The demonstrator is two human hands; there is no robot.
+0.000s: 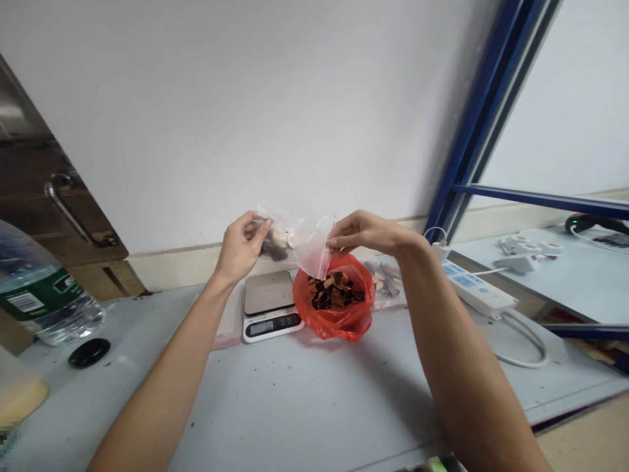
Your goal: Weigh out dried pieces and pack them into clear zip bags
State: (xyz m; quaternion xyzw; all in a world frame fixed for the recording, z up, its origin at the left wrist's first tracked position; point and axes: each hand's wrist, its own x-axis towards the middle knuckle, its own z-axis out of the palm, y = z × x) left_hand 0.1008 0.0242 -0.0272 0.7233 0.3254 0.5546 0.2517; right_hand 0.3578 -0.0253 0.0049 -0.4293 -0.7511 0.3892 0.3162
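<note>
Between my two hands hangs a clear zip-lock bag (307, 239), raised above the tabletop, with pale and dark dried pieces gathered at its left end. My left hand (244, 242) pinches that left end. At the other end, by the red-edged zip side, the fingers of my right hand (363, 233) are closed on the plastic. Below the bag sits an open red plastic bag (351, 324) filled with dark and tan dried pieces (337, 293). Just left of it stands a white kitchen scale (268, 295) with a bare plate; its display digits are too small to read.
Flat clear bags (228, 328) lie left of the scale. Behind the red bag is another filled clear bag (388, 282). A power strip (479, 288) with a cable stands right. A large water bottle (46, 288) and a black round object (89, 353) are left. A wall rises behind.
</note>
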